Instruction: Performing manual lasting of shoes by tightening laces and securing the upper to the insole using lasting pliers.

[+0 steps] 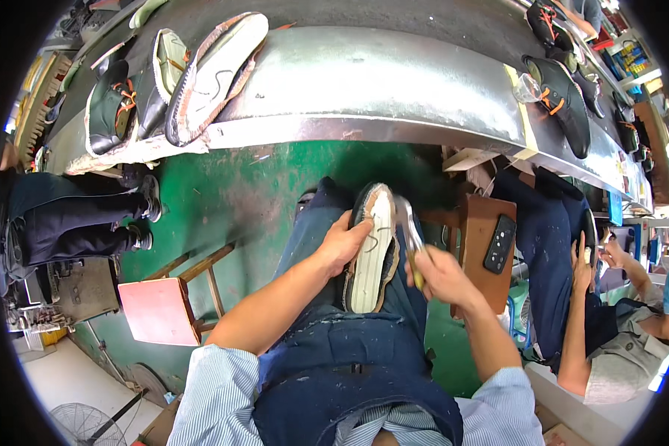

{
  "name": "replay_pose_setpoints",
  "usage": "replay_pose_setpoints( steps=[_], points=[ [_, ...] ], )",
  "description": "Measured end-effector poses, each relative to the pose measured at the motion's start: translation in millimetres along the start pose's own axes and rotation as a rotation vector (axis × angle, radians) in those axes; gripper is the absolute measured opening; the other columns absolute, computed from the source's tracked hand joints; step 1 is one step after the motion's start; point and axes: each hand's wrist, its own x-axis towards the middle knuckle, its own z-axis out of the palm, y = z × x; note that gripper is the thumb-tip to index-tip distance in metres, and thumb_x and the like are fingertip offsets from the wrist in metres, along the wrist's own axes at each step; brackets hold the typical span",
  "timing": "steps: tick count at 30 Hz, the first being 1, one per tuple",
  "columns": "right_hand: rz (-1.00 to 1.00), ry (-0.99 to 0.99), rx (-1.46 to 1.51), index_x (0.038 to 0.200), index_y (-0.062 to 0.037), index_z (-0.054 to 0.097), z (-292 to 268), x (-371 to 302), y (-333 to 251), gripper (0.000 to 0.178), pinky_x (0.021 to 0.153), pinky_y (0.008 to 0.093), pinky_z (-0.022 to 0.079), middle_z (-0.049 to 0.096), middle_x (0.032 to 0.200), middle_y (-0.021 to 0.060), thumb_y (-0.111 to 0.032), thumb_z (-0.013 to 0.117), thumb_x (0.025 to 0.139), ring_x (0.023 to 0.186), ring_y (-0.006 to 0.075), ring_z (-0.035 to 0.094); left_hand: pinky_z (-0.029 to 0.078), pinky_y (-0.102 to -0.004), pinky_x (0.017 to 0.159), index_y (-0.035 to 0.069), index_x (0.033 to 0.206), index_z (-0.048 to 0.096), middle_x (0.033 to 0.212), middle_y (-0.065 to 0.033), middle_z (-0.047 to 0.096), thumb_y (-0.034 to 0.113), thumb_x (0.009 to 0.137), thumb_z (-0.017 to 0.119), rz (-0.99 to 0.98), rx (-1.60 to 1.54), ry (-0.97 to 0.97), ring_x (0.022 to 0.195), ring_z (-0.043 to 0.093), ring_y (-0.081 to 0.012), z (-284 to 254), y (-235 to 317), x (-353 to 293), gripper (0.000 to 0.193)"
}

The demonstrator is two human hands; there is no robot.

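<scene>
A half-made shoe [374, 260] lies sole up across my lap, its toe pointing away from me. Its pale inner sole shows, with the brown edge of the upper folded around it. My left hand [343, 239] grips the shoe's left side near the toe, thumb on the bottom. In my right hand [440, 276], closed around its yellowish grip, is a silver metal tool [413, 239] that looks like pliers. The tool's far end is blurred beside the shoe's right edge near the toe. I cannot tell whether it touches the shoe.
Ahead runs a metal-topped bench [364, 82] bearing an unfinished shoe [219, 74] and a black shoe with orange laces [561, 104]. A reddish stool [160, 311] stands left, and a brown seat [477, 241] with a black phone-like object [500, 244] right. A co-worker [624, 342] sits at right.
</scene>
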Motion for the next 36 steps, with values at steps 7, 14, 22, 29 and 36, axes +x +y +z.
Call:
replay_pose_setpoints(
  steps=[7,14,22,29,36],
  points=[
    [-0.068,0.016,-0.557,0.085,0.0012,0.058,-4,18,-37,0.03,0.065,0.0379,0.05,0.063,0.074,0.0136,-0.027,0.057,0.094,0.071,0.0229,0.064,0.056,-0.0403,0.088,0.003,0.131,0.049,0.116,-0.0125,0.064,0.023,0.091,0.068,-0.093,0.053,-0.044,0.098,0.067,-0.0237,-14,12,2,0.048],
    [-0.573,-0.086,-0.918,0.106,0.004,0.057,9,-21,-1,0.028,0.075,0.0439,0.053,0.067,0.084,0.0173,-0.016,0.061,0.088,0.08,0.0336,0.068,0.048,-0.0403,0.098,0.001,0.135,0.049,0.124,-0.0144,0.063,0.022,0.091,0.067,-0.275,0.206,-0.188,0.113,0.061,-0.0241,-5,59,-12,0.051],
    [-0.087,-0.274,-1.525,0.104,0.0016,0.06,41,-2,-64,0.025,0.078,0.0459,0.055,0.068,0.094,0.0178,-0.014,0.059,0.085,0.088,0.0357,0.068,0.047,-0.0375,0.097,0.0,0.134,0.05,0.123,-0.0155,0.063,0.024,0.09,0.069,-0.203,0.365,-0.103,0.111,0.061,-0.0245,-11,20,3,0.055],
    [-0.469,0.044,-1.002,0.101,-0.0104,0.064,8,20,41,0.02,0.072,0.0456,0.052,0.066,0.088,0.0123,-0.021,0.066,0.084,0.085,0.0369,0.065,0.028,-0.0405,0.116,0.014,0.152,0.025,0.144,-0.0065,0.045,0.019,0.096,0.063,-0.111,-0.338,-0.463,0.138,0.037,-0.0214,-36,8,-19,0.068],
    [-0.468,0.154,-1.022,0.114,-0.0032,0.059,27,-24,43,0.032,0.073,0.0432,0.053,0.063,0.094,0.0152,-0.012,0.066,0.083,0.092,0.0344,0.063,0.034,-0.0346,0.112,0.013,0.155,0.014,0.144,-0.0109,0.044,0.013,0.096,0.061,0.047,0.097,-0.215,0.132,0.042,-0.0215,-12,-13,-22,0.075]
  ],
)
